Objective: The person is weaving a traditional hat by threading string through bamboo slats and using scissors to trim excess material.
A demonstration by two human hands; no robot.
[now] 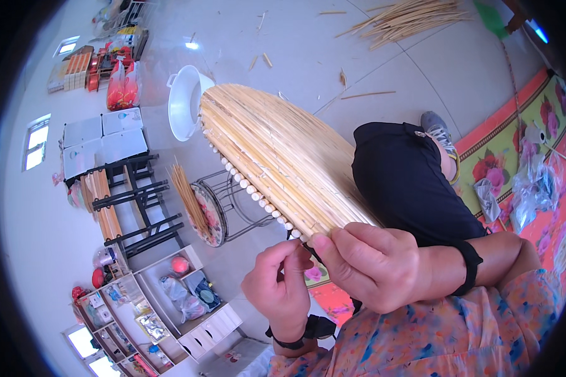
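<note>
Left hand: fingers curled in, tips at the mat's near edge; can't tell if they grip anything. Right hand: thumb and fingers pinched together on the near end of the reed mat. Black bands on both wrists.

Rest, left to right. Far left: red packages. Left: black-framed stand. Near left: white shelf unit with drawers, bags and small items. Far side, left of centre: white basin, partly behind the mat's far end. Nearer: round floral stool, thin sticks lying across it. Mat spans the centre, running from the hands toward the basin, round stick ends lining its left edge. Far right: loose pile of reeds on the tiles. Right: dark-trousered leg, grey shoe, floral floor sheet, clear plastic bags.
</note>
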